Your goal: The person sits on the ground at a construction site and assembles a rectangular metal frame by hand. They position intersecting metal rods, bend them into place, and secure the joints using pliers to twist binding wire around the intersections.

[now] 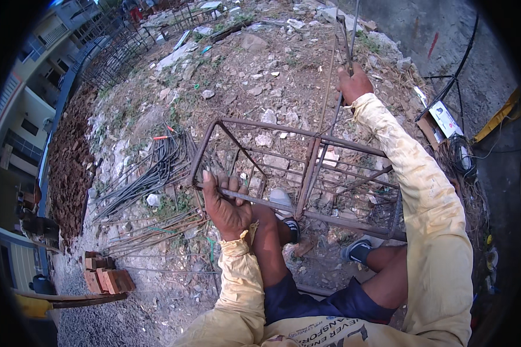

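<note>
A rusty rebar cage [315,173] of long bars and square hoops stands before my knees, over rubble. My left hand [228,211] is closed round the near-left bar of its end hoop, thumb raised and palm facing up. Out to the far right, beyond the cage, my right hand [355,85] is wrapped round a long dark metal rod [337,115]. This rod slants down behind the cage's upper bars. Above the fist, thin dark metal pieces run upward close together; whether they are one piece cannot be made out.
Cut steel bars [156,173] lie piled on the left. Nearer stand red bricks [107,277]. Broken stones and soil cover the ground. A white box [444,120] and black cables [462,156] lie on the right. Buildings [32,110] and rebar cages [113,58] stand far left.
</note>
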Tool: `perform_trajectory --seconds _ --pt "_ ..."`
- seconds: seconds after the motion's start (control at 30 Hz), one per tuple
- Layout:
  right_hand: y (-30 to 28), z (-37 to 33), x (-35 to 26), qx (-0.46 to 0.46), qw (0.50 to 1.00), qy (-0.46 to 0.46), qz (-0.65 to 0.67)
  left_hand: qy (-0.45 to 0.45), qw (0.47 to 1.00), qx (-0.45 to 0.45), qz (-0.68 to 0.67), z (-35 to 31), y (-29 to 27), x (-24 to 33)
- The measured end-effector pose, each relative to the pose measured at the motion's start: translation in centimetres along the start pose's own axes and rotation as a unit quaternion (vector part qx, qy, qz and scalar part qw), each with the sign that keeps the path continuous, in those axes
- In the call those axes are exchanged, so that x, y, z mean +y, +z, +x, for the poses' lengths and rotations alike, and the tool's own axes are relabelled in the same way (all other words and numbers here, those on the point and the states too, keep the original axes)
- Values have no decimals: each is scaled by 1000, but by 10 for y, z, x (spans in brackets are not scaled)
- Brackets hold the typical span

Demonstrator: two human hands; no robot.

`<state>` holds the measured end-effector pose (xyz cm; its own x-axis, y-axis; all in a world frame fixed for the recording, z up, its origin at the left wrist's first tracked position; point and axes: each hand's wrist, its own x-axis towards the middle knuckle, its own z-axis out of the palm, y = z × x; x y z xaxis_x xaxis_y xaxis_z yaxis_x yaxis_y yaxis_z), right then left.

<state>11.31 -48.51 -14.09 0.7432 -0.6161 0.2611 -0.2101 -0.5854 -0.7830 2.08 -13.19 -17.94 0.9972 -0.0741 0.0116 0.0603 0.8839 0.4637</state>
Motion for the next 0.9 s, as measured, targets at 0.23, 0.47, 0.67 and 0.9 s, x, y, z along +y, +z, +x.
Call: perform_trajectory --seconds 0.23,0.47,0.67,0.9 --pt "14 10 30 -8 996 -77 -55 -6 999 33 -39 -13 -4 -12" --pt "16 13 41 -61 995 -35 -66 29 992 49 112 -14 4 -8" --pt "20 14 57 -84 979 -79 -170 11 989 27 148 -12 -8 -6" --pt "22 14 67 -115 977 -58 -171 14 995 39 95 -14 -10 -10"
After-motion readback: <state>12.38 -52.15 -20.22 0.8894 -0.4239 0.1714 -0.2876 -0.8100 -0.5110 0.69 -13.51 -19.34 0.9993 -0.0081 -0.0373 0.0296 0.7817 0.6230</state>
